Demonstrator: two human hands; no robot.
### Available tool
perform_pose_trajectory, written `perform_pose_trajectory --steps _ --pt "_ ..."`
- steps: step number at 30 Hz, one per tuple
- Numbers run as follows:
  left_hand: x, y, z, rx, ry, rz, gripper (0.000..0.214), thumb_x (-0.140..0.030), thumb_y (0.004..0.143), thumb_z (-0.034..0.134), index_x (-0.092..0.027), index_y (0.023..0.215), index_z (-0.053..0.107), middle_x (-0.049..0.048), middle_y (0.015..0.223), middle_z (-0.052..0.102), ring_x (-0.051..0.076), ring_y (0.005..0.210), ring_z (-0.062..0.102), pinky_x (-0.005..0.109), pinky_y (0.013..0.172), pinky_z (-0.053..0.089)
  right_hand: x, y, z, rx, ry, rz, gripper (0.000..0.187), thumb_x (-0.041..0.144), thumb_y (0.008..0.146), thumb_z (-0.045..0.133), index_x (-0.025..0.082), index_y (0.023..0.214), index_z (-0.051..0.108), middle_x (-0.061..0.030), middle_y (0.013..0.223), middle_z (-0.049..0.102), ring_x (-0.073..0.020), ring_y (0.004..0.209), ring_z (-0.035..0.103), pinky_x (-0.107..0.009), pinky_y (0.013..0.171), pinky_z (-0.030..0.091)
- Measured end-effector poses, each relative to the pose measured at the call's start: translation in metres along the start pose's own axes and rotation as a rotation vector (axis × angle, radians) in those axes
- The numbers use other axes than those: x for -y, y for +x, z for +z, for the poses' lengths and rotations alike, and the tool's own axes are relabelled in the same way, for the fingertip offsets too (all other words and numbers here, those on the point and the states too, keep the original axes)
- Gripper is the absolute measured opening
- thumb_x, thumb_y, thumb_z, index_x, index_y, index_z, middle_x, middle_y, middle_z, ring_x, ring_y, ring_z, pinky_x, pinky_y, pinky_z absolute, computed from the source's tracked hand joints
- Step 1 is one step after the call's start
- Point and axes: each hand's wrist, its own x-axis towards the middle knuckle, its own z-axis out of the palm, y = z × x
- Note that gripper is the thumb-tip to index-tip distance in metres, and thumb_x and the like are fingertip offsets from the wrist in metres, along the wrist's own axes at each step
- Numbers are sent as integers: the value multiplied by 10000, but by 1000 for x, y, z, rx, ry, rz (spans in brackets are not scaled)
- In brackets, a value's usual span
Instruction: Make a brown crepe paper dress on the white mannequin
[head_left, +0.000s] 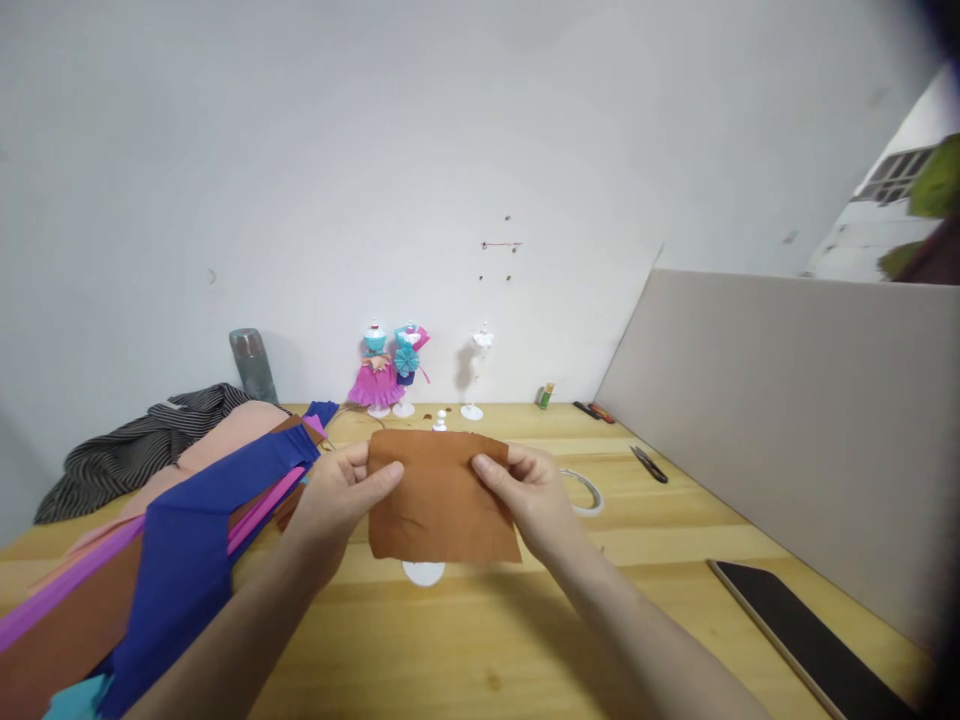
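A roughly rectangular piece of brown fabric is stretched upright between both hands above the table. My left hand pinches its left edge, thumb in front. On the opposite edge, my right hand grips near the upper corner, its thumb also on the near face. Behind the fabric stands a small white mannequin; only its top and part of its round white base show, the middle being hidden.
Coloured fabric strips and a striped cloth cover the left side. Two dressed mannequins and a bare mannequin stand by the wall near a bottle. Rightward lie a white ring, snips, a phone and a partition.
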Motion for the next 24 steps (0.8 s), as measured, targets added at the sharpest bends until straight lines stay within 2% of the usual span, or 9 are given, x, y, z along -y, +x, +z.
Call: perform_pose_trajectory --steps 5,8,16,19,24 --pt "10 8 -8 16 -7 17 386 -323 689 772 -135 1020 708 105 895 748 250 848 694 359 775 541 2 11 -5 75 40 15 282 406 651 790 187 827 757 -31 700 733 -164 594 657 -279 602 526" --pt "14 12 -12 13 2 36 368 -307 672 784 -153 998 716 90 887 748 247 852 691 337 742 543 0 15 -9 92 55 -2 264 383 660 789 199 846 758 -30 735 741 -170 646 672 -277 632 526" --pt "15 19 -17 -73 236 103 249 -343 636 787 -164 804 742 49 743 726 197 753 671 281 705 518 -3 15 -20 58 0 -24 215 380 646 802 199 747 746 -17 678 702 -124 592 606 -219 538 464" --pt "17 19 -18 -62 250 95 254 -344 651 771 -154 819 744 67 799 736 205 774 669 293 716 512 -1 15 -23 63 -26 -30 211 371 640 806 198 743 744 -8 629 666 -106 548 560 -203 493 422" --pt "16 15 -15 -72 173 92 289 -316 652 767 -166 899 751 73 843 739 251 927 657 296 759 504 3 15 -24 79 15 -4 233 366 584 833 196 708 735 1 593 639 -92 507 524 -195 465 393"
